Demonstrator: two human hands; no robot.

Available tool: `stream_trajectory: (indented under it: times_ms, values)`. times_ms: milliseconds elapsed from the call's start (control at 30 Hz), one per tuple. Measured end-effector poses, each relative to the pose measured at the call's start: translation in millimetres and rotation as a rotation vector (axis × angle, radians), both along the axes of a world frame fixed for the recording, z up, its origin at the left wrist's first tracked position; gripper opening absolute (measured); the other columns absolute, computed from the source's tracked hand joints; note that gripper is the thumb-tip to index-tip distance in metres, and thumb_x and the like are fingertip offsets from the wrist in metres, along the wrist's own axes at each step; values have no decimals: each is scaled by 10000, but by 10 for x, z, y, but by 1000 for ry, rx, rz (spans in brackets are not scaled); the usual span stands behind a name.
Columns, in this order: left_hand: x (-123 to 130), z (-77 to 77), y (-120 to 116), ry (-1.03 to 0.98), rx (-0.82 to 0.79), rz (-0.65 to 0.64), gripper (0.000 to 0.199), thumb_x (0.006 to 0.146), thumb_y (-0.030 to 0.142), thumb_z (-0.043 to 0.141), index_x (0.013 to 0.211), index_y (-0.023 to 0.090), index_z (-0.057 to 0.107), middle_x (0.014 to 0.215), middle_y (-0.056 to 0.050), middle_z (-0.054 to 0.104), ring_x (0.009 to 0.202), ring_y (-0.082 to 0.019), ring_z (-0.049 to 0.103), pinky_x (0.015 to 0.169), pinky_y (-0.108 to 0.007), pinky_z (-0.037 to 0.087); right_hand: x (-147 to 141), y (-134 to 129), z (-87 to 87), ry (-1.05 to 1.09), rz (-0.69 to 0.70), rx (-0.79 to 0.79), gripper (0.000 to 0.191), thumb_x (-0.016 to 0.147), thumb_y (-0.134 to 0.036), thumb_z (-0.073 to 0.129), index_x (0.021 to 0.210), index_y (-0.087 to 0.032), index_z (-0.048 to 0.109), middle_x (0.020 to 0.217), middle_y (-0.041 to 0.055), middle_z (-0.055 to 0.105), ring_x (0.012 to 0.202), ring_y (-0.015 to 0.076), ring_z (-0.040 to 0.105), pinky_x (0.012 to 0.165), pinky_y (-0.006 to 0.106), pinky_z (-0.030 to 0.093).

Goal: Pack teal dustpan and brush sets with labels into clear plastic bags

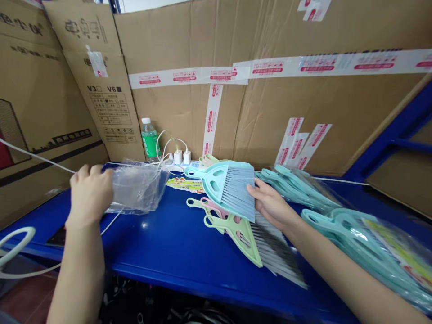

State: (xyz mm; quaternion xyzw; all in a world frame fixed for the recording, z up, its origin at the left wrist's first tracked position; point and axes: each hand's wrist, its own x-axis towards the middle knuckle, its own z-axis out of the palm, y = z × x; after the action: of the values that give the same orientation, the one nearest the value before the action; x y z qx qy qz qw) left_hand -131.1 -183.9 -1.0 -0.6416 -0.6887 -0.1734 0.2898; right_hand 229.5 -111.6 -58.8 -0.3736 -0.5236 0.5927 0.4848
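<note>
Evidently light: a turquoise plastic brush-and-dustpan set in the right hand

The right fingers pinch it at the bristle end, above green and pink plastic brush-and-dustpan sets on the glossy blue tabletop. Its pan looks stiff and its grey-blue bristles likely bend, so the pan's rim or handle should give a firmer hold. The left hand curls its fingers beside clear, flat plastic bags, probably slippery; whether it grips one, I cannot tell.
</note>
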Motion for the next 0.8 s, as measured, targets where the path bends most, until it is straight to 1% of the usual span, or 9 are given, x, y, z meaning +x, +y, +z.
stream_trajectory:
  times_ms: [33,133,200,267,333,467,500,600,800]
  values:
    - [128,23,34,36,49,8,327,902,205,395,1148,174,607,1272,-152,566,1291,-397,407,992,-556,413,2,0,1,0,-1,2,489,687,-415,745,1080,-233,518,1042,77,696,999,264,653,841,417,528]
    - [618,80,201,127,-104,-395,471,915,290,426,1343,96,437,1414,-183,453,1315,-318,415,1080,-464,376,8,-2,12,-33,16,26,520,670,-438,749,1090,-233,523,998,65,704,978,253,656,859,410,513]
    - [905,95,340,197,-212,-533,554,898,382,507,1353,83,402,1407,-199,461,1312,-336,418,1065,-490,384,25,2,33,-84,64,54,532,671,-465,735,1103,-231,531,987,63,701,960,246,655,862,408,507]
    - [1071,96,471,230,-353,-606,456,911,366,521,1275,96,471,1249,-172,599,1171,-306,560,983,-451,460,63,17,70,-169,134,78,522,693,-489,698,1118,-228,542,986,69,691,929,242,653,846,413,508]
    - [1126,79,566,216,-430,-685,337,936,331,498,1195,117,521,1137,-131,655,1049,-256,633,905,-387,507,115,30,130,-297,83,146,487,734,-484,643,1138,-231,546,1002,75,667,885,234,643,813,416,512]
    - [1141,-2,597,177,-334,-697,295,941,324,500,1136,107,545,1052,-132,668,964,-248,656,829,-375,529,150,-73,285,-604,-426,650,350,849,-402,507,1135,-206,558,1069,107,581,852,220,586,806,425,483]
    - [1159,-26,577,177,-307,-683,296,940,326,500,1131,105,548,1032,-133,670,948,-250,658,813,-377,532,125,-134,311,-677,-450,808,300,887,-372,461,1096,-191,578,1055,113,574,877,224,570,820,425,471]
    - [1249,-88,496,174,-252,-658,279,936,314,497,1114,108,561,1005,-130,673,918,-248,661,779,-371,536,-10,-336,312,-934,-212,1084,249,940,-316,419,937,-188,632,880,76,571,859,228,524,806,408,448]
    - [1380,-150,432,152,-301,-651,278,894,294,547,1115,130,590,1004,-120,678,921,-255,662,734,-353,540,-183,-448,165,-1154,-95,1035,207,876,-310,595,725,-169,587,818,49,499,828,213,468,730,339,421]
